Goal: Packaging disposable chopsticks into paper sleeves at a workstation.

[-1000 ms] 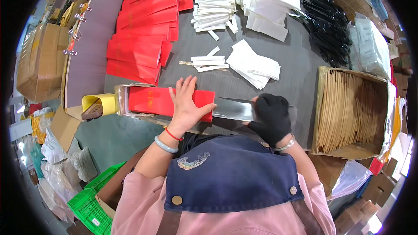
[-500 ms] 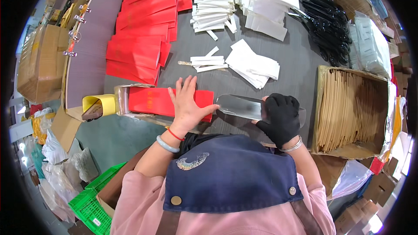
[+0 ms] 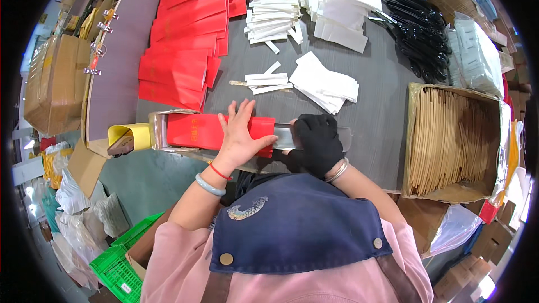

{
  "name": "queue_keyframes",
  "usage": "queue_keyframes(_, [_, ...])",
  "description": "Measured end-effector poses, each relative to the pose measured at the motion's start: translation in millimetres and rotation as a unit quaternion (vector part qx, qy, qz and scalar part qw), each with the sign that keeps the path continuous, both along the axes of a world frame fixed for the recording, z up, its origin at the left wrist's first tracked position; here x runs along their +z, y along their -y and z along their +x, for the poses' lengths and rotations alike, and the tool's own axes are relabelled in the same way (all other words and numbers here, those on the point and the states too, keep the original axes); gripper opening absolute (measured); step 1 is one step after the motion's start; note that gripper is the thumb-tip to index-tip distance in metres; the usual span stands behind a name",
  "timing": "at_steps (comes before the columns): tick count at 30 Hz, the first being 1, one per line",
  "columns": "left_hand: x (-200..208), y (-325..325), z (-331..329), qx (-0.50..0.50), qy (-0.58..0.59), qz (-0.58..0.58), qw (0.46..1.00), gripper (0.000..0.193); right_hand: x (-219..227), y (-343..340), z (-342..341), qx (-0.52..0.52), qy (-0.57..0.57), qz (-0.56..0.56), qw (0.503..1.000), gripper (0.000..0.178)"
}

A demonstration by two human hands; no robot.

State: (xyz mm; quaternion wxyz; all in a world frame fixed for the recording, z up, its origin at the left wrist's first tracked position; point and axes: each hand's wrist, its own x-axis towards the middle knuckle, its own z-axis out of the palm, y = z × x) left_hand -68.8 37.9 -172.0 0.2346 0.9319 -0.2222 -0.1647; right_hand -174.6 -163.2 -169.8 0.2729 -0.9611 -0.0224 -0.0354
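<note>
My left hand [image 3: 238,137] is bare and lies flat with fingers spread on a long red paper sleeve [image 3: 191,130] at the table's front edge. The sleeve's left end sits in an open-ended box holder [image 3: 159,129]. My right hand [image 3: 318,143], in a black glove, is closed around a clear, rounded-end plastic piece [image 3: 283,138]. The left end of this plastic meets the sleeve's right end, beside my left thumb. How far it reaches inside is hidden by the red paper. The rest of the plastic pokes out to the right of my glove.
Fanned red sleeves [image 3: 179,70] lie at the far left. White strips [image 3: 272,17] and white cards [image 3: 325,85] lie further back. Black-handled items [image 3: 418,36] are heaped at the back right. A carton of thin wooden sticks [image 3: 449,140] stands right; a yellow holder [image 3: 137,134] is left.
My right hand has moved left with the clear plastic, bringing it up to the sleeve's right end. My left hand has stayed nearly in place on the sleeve.
</note>
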Motion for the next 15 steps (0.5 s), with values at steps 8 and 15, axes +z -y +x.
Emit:
queue_keyframes(8, [-20.7, 37.0, 64.8, -0.112, 0.223, -0.005, 0.968, 0.018, 18.6, 108.6, -57.5, -0.236, 0.096, -0.007, 0.967, 0.04])
queue_keyframes(15, [-13.8, 45.3, 75.7, -0.189, 0.25, -0.035, 0.949, 0.003, -3.2, 247.6, -205.4, -0.566, -0.034, -0.14, 0.812, 0.032])
